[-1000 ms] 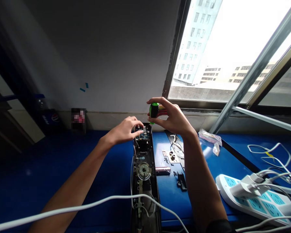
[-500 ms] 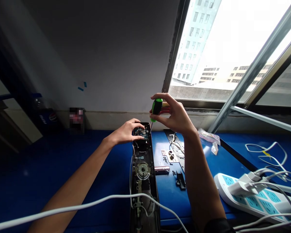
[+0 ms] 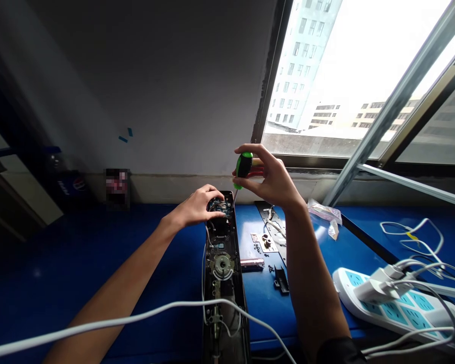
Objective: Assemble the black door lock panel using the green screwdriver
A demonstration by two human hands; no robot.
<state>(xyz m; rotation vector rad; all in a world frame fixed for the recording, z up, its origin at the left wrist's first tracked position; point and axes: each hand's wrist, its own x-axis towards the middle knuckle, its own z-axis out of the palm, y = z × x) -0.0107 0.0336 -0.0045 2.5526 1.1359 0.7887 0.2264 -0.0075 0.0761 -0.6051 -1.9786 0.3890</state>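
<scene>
While the right hand (image 3: 271,177) pinches a green-and-black screwdriver (image 3: 244,164) between thumb and fingers, the left hand (image 3: 199,205) lies over the far end of a long black casing (image 3: 231,237), its thumb and fingers spread across a circuit board (image 3: 222,207); whether they grip anything there cannot be told. The screwdriver is slightly tilted, its shaft pointing down to the right side of the casing beside the board, though the tip is too small to show whether it touches a screw. The casing lies open on a blue table (image 3: 30,258), a round metal part (image 3: 222,264) near its middle. Just right of it are a shiny cylinder (image 3: 252,264), small dark screws (image 3: 257,248) and a black plastic piece (image 3: 281,281). A white cable (image 3: 129,320) crosses in front, and a power strip (image 3: 345,288) sits farther right.
</scene>
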